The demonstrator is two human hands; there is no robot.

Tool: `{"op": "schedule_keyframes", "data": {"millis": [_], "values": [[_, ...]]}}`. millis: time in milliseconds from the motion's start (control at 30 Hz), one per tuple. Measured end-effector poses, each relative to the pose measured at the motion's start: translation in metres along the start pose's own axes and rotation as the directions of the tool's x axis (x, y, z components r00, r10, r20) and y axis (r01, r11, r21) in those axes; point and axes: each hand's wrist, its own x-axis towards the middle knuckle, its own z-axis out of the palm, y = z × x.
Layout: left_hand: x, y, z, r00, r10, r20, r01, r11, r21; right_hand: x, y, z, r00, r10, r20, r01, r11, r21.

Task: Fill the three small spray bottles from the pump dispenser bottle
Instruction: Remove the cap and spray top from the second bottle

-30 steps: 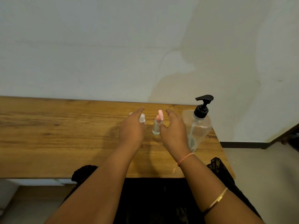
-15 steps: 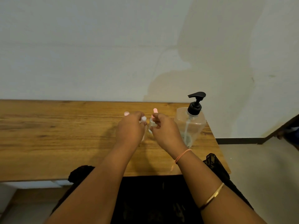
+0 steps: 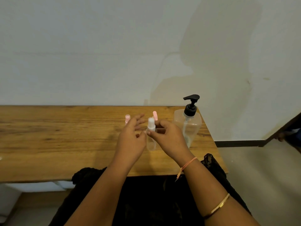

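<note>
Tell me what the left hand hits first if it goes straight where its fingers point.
Probably the wall: the left hand aims between the pink-capped bottle beside its fingers and the second pink-capped bottle farther right. Depth is unclear; it might graze the first.

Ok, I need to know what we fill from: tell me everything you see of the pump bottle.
The pump bottle is wide, clear plastic, with a black pump head, spout pointing left, and a dip tube visible inside. It stands upright near the far right corner of the table. No hand holds it; the right hand is in front of its left side. Fill level unclear.
</note>
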Motion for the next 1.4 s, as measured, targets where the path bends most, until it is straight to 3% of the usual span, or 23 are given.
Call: {"op": "schedule_keyframes", "data": {"millis": [167, 333, 467, 700, 900, 1133, 1300, 1400], "values": [[0.005, -0.007, 0.002, 0.969, -0.174, 0.178, 0.165, 0.984, 0.064, 0.003, -0.001, -0.002, 1.0, 0.007, -0.017, -0.004, 0.991, 0.135], [0.016, -0.006, 0.011, 0.995, -0.092, 0.046, 0.081, 0.976, 0.204, 0.009, 0.002, 0.008, 0.997, 0.037, -0.065, -0.017, 0.958, 0.286], [0.019, -0.004, 0.015, 0.998, -0.061, -0.008, 0.06, 0.957, 0.285, 0.016, 0.004, 0.017, 0.976, 0.046, -0.212, 0.008, 0.969, 0.246], [0.019, -0.002, 0.012, 0.996, -0.07, 0.049, 0.06, 0.98, 0.188, 0.018, -0.003, 0.017, 0.968, -0.015, -0.251, 0.057, 0.985, 0.163], [0.019, 0.001, 0.007, 0.978, -0.139, 0.157, 0.144, 0.989, -0.017, 0.016, -0.004, 0.008, 0.987, -0.063, -0.146, 0.086, 0.984, 0.158], [0.02, -0.002, 0.009, 0.978, -0.15, 0.144, 0.138, 0.986, 0.088, 0.013, -0.004, 0.003, 0.999, -0.001, 0.033, -0.011, 0.927, 0.374], [0.021, -0.001, 0.011, 0.976, -0.158, 0.15, 0.139, 0.982, 0.13, 0.016, 0.0, 0.01, 0.983, -0.064, -0.171, 0.108, 0.959, 0.261], [0.022, -0.001, 0.01, 0.975, -0.159, 0.154, 0.144, 0.984, 0.104, 0.019, 0.001, 0.008, 0.984, -0.07, -0.166, 0.119, 0.944, 0.307]]}}
